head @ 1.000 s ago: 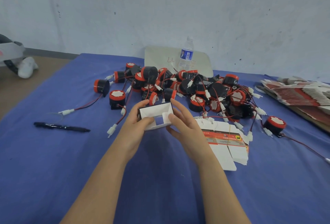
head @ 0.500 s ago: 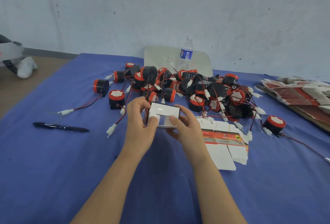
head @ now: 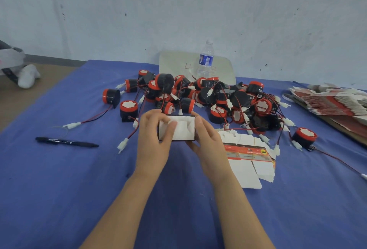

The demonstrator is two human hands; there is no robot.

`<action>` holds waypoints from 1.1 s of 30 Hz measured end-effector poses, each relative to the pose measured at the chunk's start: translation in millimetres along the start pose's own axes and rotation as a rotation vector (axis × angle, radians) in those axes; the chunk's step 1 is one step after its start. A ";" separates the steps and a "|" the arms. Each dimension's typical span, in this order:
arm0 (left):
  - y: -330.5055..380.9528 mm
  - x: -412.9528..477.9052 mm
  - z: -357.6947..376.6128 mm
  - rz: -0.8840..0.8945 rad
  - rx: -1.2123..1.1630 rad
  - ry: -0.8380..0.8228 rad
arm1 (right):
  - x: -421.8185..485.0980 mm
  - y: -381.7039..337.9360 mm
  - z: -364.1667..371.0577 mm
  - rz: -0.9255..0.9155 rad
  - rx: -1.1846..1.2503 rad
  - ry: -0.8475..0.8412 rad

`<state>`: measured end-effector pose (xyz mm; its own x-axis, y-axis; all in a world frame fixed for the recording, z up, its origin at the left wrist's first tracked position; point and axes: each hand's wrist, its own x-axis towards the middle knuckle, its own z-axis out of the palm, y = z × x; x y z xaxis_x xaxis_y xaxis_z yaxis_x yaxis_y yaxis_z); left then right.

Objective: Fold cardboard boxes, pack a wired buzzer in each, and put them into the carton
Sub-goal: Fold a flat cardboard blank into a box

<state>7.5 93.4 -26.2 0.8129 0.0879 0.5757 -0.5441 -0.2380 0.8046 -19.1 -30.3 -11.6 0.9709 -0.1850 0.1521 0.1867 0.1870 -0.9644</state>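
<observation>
- While clasped from both sides above the middle of the blue-clothed table (head: 59, 189), turns a white inner face toward the camera: small cardboard box (head: 179, 129), partly folded, flaps tucked inward.
- Grips the box's left end with the left hand (head: 154, 141), thumb laid across the white face, fingers curled round the back.
- Holds the right end with the right hand (head: 209, 143), fingers wrapped along that side, thumb near the lower edge.
- Just behind the box, toward the far edge: pile of wired buzzers (head: 210, 95), black bodies with red rims, red-and-black leads and white plugs tangled together.
- Left of the pile, apart from it: one buzzer on its side (head: 111, 96), another standing face up (head: 128, 108) nearer the hands.
- Toward the right edge, alone: lone buzzer (head: 304, 137), face up, lead trailing off to the right.
- Just right of the right hand, flat on the cloth: short stack of unfolded box blanks (head: 248, 159), white with a red printed band.
- Along the right edge: larger fanned stack of blanks (head: 329, 103).
- Toward the left edge, well apart from the hands: black pen (head: 66, 142), lying flat.
- At the far edge, behind the pile: water bottle (head: 205, 60), upright, in front of a pale board (head: 174, 64) with red marks.
</observation>
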 end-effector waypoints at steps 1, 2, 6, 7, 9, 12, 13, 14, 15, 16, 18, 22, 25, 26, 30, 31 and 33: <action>-1.9 0.0 -0.3 -0.028 -0.035 0.010 | -1.0 0.7 3.1 -0.045 -0.046 -0.029; -3.0 0.1 -0.5 -0.075 -0.078 0.011 | -1.6 1.8 5.9 -0.089 -0.109 -0.046; -4.9 -1.3 2.8 -0.147 -0.098 -0.054 | -1.5 6.5 9.7 -0.169 -0.201 0.025; -4.0 -2.6 4.6 -0.140 -0.086 -0.074 | -1.4 7.9 10.1 -0.172 -0.192 0.061; -2.9 -4.8 7.6 -0.132 -0.083 -0.084 | -2.0 11.2 12.5 -0.170 -0.194 0.124; -0.9 -6.6 8.8 -0.117 -0.080 -0.073 | -2.5 14.5 16.6 -0.169 -0.213 0.171; -0.7 -6.5 8.7 -0.106 -0.080 -0.071 | -2.6 15.0 17.1 -0.165 -0.212 0.175; -0.9 -6.4 8.4 -0.098 -0.085 -0.071 | -2.4 14.6 17.1 -0.160 -0.206 0.175; -1.2 -6.1 8.1 -0.096 -0.096 -0.069 | -2.2 13.5 16.9 -0.155 -0.199 0.170; -2.1 -5.8 7.8 -0.100 -0.113 -0.066 | -1.9 12.2 16.5 -0.151 -0.193 0.163; -4.4 -4.7 7.7 -0.126 -0.139 -0.066 | -1.7 9.6 15.3 -0.150 -0.192 0.146; -7.1 -2.9 6.4 -0.175 -0.194 -0.081 | -0.3 6.8 12.2 -0.125 -0.183 0.109; -9.1 -3.0 6.5 -0.208 -0.190 -0.134 | 0.5 6.5 10.0 -0.096 -0.166 0.054; -9.4 -3.4 6.7 -0.205 -0.168 -0.149 | 0.6 6.3 9.2 -0.103 -0.181 0.042; -6.1 -5.3 8.8 -0.156 -0.131 -0.181 | 0.0 6.2 5.3 -0.153 -0.214 0.053; -3.3 -5.4 8.8 -0.147 -0.129 -0.185 | -0.2 5.7 4.9 -0.163 -0.208 0.055; 3.5 -4.9 7.3 -0.152 -0.159 -0.167 | -0.9 3.7 4.6 -0.177 -0.181 0.049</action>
<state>3.1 85.0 -27.3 0.9034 -0.0532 0.4254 -0.4285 -0.0782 0.9002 -18.6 -25.0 -14.4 0.9161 -0.2469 0.3158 0.3192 -0.0273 -0.9473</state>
